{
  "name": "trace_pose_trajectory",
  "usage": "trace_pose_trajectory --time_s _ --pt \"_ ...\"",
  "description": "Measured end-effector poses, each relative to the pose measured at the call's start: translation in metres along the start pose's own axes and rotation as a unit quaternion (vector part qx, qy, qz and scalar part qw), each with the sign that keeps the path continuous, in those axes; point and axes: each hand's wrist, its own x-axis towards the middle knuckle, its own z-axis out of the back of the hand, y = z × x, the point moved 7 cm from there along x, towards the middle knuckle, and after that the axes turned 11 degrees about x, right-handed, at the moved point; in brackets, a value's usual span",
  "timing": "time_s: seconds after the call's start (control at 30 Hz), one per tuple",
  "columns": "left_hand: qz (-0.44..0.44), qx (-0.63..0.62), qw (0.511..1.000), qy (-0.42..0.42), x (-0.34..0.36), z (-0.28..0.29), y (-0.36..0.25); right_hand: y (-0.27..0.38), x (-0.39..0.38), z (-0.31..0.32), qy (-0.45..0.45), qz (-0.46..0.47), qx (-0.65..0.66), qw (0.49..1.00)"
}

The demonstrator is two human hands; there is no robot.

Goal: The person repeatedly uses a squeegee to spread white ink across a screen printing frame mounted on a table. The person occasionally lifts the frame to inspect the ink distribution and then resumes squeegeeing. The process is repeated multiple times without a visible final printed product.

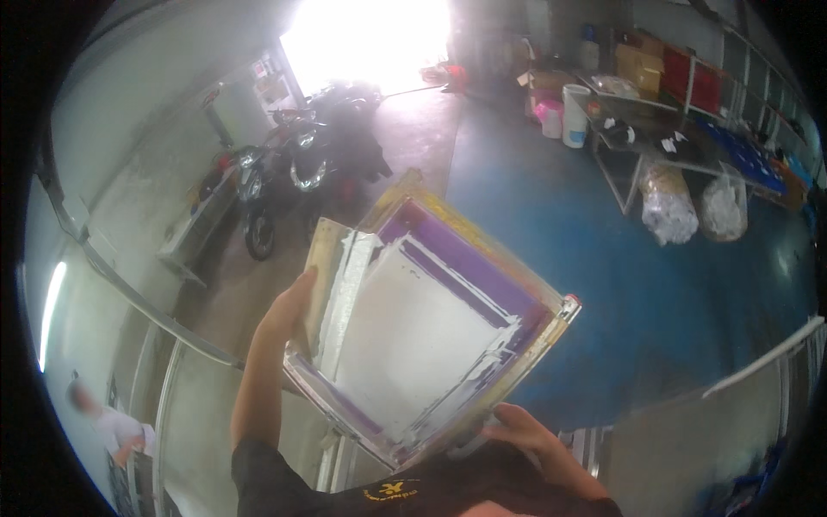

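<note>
A rectangular screen frame [422, 336], with a purple mesh border, white coated middle and stained rim, is held up before me at a tilt. Against its left side lies a long pale squeegee-like bar [332, 293], its edge smeared white. My left hand [289, 310] is closed round that bar at the frame's left side; whether it also grips the frame is hidden. At the frame's lower right edge, my right hand [517, 431] has bent fingers on the frame, its fingertips partly hidden.
Several motorbikes [293, 172] stand left of a bright doorway [370, 43]. Tables [642, 138] with boxes, dark cloths and bagged bundles [663, 207] stand right, near a white drum [575, 116]. Metal rails [762, 353] run nearby. Another person [116, 431] is at the lower left.
</note>
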Motion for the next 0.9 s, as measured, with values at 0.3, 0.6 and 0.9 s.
trace_pose_trajectory --time_s 0.3,0.6,0.9 --pt "-0.064 -0.045 0.997 0.006 -0.172 0.187 0.045 -0.047 -0.044 -0.233 -0.053 -0.058 -0.070 0.994" --pt "0.026 0.040 0.979 0.200 -0.072 0.024 0.001 -0.114 -0.148 -0.218 -0.325 0.064 0.274 0.903" --pt "-0.035 0.140 0.940 0.308 0.018 -0.189 -0.085 -0.204 -0.247 -0.115 -0.728 0.082 0.338 0.590"
